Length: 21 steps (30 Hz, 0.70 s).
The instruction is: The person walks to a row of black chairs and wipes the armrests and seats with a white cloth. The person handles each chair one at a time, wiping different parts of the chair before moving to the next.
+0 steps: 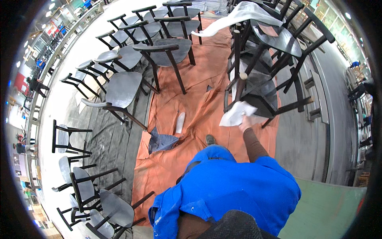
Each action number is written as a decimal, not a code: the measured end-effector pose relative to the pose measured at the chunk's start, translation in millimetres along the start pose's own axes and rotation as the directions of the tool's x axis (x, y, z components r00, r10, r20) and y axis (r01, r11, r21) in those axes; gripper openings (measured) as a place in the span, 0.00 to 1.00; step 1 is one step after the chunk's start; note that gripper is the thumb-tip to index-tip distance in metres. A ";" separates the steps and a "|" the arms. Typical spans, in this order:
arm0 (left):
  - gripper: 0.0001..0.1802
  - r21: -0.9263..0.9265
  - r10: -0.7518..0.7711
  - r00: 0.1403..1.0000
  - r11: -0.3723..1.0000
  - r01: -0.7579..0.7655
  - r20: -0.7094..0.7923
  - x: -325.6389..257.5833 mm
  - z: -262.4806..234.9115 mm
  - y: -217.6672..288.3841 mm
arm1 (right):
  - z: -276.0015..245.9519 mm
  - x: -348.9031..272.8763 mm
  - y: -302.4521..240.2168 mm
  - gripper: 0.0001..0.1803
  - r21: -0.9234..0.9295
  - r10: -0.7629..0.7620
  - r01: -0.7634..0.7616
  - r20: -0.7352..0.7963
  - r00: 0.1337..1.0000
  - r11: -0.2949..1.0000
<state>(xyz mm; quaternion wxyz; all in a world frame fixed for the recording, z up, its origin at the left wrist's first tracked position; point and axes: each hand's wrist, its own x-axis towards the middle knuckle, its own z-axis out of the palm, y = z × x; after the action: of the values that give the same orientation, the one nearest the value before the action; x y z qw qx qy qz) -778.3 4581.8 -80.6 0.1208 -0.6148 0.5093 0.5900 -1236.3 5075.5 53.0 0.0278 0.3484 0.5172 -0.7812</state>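
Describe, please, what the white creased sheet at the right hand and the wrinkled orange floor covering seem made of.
White creased sheet: perhaps paper or thin cloth, unclear; matte, with soft folds. Wrinkled orange floor covering: probably plastic tarpaulin; dull, creased, torn-looking.

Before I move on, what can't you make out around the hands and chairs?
Head view:
- Left hand: not visible; the blue clothing may cover it.
- Right hand: too small to tell exactly how it meets the white sheet.
- Upper-right chair stack: cut off by the top edge, partly covered by the white drape.
- Distant worker at left: too small to see what is being handled.
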 end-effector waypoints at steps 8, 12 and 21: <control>0.17 -0.039 0.177 0.977 0.984 -0.174 0.120 22.4 118.9 105.2 | 32.5 91.4 -237.6 0.18 0.594 -0.520 0.399 0.037 0.853 0.698; 0.16 -0.092 0.234 0.963 0.970 -0.224 0.130 39.7 167.9 153.8 | 70.7 102.2 -295.0 0.19 0.688 -0.476 0.254 0.150 0.866 0.680; 0.16 -0.056 0.540 0.829 0.841 -0.538 0.142 69.2 270.1 300.5 | 118.7 146.4 -368.7 0.22 0.637 -0.600 0.433 0.059 0.798 0.638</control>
<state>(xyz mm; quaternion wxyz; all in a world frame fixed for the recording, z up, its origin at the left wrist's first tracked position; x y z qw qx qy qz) -1186.8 4614.9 -77.7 -0.0162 -0.4004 0.6473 0.6484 -1557.0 5194.6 286.3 -0.2405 0.0670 0.3157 -0.9154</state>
